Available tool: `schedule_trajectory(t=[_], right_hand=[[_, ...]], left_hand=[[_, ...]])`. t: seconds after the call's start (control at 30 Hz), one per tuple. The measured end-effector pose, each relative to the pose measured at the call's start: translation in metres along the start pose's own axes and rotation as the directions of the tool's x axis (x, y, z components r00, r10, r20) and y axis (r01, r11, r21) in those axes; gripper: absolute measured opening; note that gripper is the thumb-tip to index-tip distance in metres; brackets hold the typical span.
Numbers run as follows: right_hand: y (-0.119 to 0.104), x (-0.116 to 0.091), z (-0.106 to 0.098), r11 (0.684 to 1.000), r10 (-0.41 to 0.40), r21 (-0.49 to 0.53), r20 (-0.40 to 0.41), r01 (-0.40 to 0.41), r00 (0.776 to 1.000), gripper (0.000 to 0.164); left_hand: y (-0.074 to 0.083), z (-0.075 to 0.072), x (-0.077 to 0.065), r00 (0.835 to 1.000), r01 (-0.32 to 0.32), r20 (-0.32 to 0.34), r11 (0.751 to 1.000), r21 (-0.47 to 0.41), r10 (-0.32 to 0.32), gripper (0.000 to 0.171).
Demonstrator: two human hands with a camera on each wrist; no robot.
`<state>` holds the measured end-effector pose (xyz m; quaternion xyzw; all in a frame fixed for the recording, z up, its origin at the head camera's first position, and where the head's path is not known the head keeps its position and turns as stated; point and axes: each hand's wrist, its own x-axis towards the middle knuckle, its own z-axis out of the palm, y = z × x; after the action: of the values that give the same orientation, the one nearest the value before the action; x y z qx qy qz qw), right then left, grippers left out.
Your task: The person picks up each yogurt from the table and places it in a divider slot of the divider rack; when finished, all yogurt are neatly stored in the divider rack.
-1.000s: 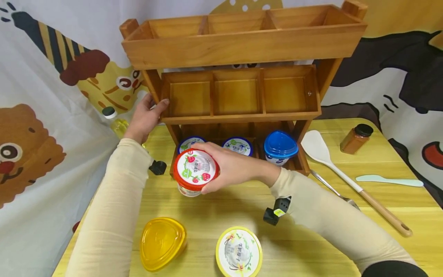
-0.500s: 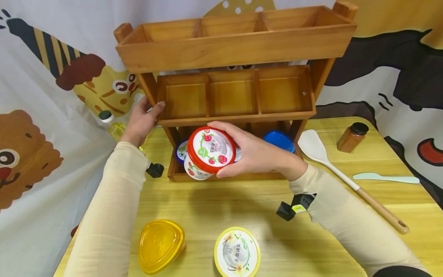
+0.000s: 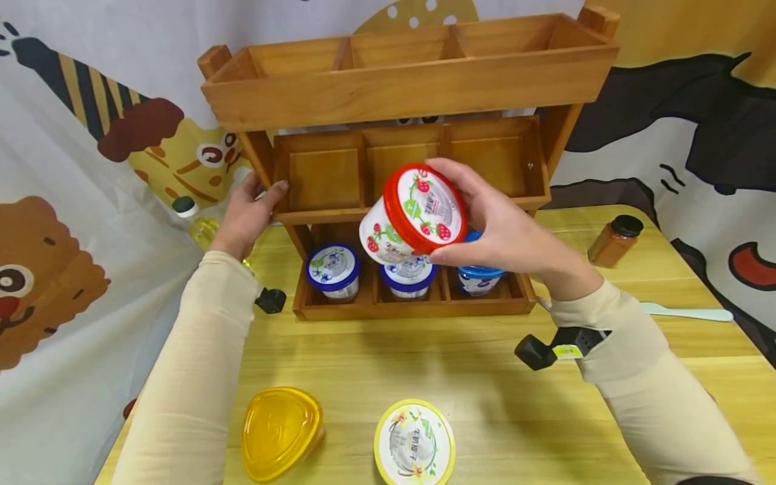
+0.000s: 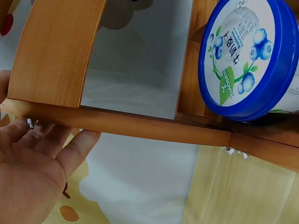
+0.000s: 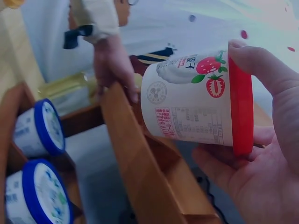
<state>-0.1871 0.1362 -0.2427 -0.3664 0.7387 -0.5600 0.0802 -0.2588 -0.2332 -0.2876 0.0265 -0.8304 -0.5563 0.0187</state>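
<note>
My right hand (image 3: 503, 225) grips a white tub with a red lid and strawberry pictures (image 3: 418, 214), fingers and thumb around the lid. The tub is tilted, its lid towards the head camera, and overlaps the middle tier of a three-tier wooden rack (image 3: 400, 91). In the right wrist view the tub (image 5: 191, 100) lies sideways above the tier's front board. My left hand (image 3: 251, 212) grips the rack's left side at the middle tier, thumb in front. From the left wrist, that hand (image 4: 37, 163) shows fingers against the side rail.
Two blue-lidded tubs (image 3: 332, 269) and a blue tub (image 3: 480, 277) stand in the bottom tier. In front are an amber triangular container (image 3: 281, 431) and a yellow-lidded tub (image 3: 415, 441). Right are a spice jar (image 3: 615, 241) and a pale knife (image 3: 691, 312); left, an oil bottle (image 3: 203, 229).
My right hand has lifted the red-lidded tub up and to the right, from before the bottom tier to the middle tier, tilting it. My left hand stays at the rack's side.
</note>
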Motion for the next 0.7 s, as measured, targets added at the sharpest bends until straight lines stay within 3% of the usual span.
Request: schedule_trajectory(t=[0.17, 0.3, 0.5, 0.7], right_hand=[[-0.005, -0.006, -0.015, 0.998, -0.040, 0.034, -0.090, 0.043, 0.995, 0.092], [-0.011, -0.011, -0.027, 0.998, -0.052, -0.049, -0.181, 0.044, 0.982, 0.090], [-0.012, -0.017, -0.045, 0.965, -0.009, -0.250, -0.315, -0.073, 0.949, 0.092], [-0.003, -0.026, -0.059, 0.908, 0.062, -0.354, -0.420, -0.226, 0.906, 0.099]], left_hand=[[0.001, -0.001, -0.001, 1.000, 0.004, -0.003, 1.000, 0.000, -0.004, 0.066], [0.001, 0.000, -0.002, 1.000, 0.009, 0.005, 1.000, -0.004, -0.009, 0.067], [0.002, 0.000, -0.002, 1.000, 0.009, 0.003, 1.000, -0.003, -0.009, 0.067], [0.001, 0.000, -0.001, 1.000, 0.005, -0.002, 1.000, 0.007, -0.005, 0.066]])
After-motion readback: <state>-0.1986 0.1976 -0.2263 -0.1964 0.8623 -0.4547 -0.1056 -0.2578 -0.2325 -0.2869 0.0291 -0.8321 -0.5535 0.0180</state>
